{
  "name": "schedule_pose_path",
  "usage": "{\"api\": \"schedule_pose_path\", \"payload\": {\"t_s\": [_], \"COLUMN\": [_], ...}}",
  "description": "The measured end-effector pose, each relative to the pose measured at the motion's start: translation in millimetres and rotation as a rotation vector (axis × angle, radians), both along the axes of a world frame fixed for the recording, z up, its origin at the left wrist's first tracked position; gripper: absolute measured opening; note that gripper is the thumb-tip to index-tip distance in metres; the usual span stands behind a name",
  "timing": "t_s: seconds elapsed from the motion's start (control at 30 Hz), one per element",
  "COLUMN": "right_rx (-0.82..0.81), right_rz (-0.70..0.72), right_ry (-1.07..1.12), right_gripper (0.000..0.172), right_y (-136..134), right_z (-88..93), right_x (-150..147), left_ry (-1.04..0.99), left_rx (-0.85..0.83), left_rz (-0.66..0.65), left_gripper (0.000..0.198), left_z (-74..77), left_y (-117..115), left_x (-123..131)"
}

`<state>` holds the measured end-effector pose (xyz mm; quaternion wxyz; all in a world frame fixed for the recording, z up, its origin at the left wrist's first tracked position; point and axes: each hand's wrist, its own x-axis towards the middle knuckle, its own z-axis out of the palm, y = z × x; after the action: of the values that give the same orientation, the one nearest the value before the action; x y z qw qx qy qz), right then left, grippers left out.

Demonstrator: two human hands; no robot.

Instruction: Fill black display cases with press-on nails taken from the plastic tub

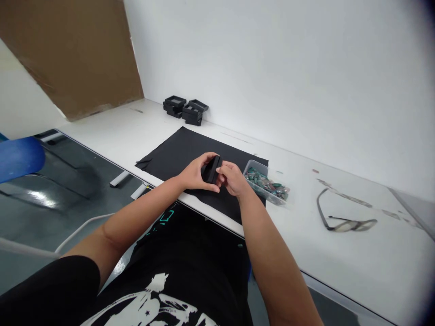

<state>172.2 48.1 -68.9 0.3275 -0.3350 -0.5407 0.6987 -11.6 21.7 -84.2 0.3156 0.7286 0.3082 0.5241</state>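
A small black box is held up over the black cloth, tilted on its side. My left hand grips it from the left, thumb along the lower edge and fingers over the top. From the right, my right hand pinches its side with bent fingers. What lies inside the box cannot be made out. Close to my right hand stands a clear plastic container filled with small green and reddish pieces.
Several black trays are stacked at the back against the white wall. A pair of glasses rests on the white table to the right. Beyond the table's left end is a blue chair.
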Motion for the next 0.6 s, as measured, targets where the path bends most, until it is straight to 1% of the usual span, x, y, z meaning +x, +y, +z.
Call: {"api": "schedule_pose_path", "payload": {"t_s": [0.2, 0.3, 0.43, 0.5, 0.6], "right_rx": [0.001, -0.012, -0.035, -0.049, -0.074], "right_rz": [0.005, 0.016, 0.033, 0.043, 0.057], "right_ry": [0.005, 0.019, 0.042, 0.049, 0.046], "right_gripper": [0.029, 0.029, 0.031, 0.032, 0.034], "right_y": [4.4, 6.2, 7.3, 8.1, 10.8], "right_z": [0.7, 1.2, 4.0, 6.8, 10.3], "right_x": [7.9, 14.5, 21.5, 23.2, 23.5], "left_ry": [-0.062, -0.108, -0.153, -0.179, -0.177], "left_rx": [0.049, 0.076, 0.125, 0.161, 0.217], "left_rz": [-0.018, 0.006, 0.094, 0.167, 0.26], "left_gripper": [0.112, 0.105, 0.089, 0.088, 0.093], "left_z": [-3.5, -3.8, -1.4, 0.2, 2.6], "left_y": [2.1, 3.9, 3.6, 1.6, -3.4], "left_x": [-2.3, -3.9, -3.5, -2.1, 0.3]}}
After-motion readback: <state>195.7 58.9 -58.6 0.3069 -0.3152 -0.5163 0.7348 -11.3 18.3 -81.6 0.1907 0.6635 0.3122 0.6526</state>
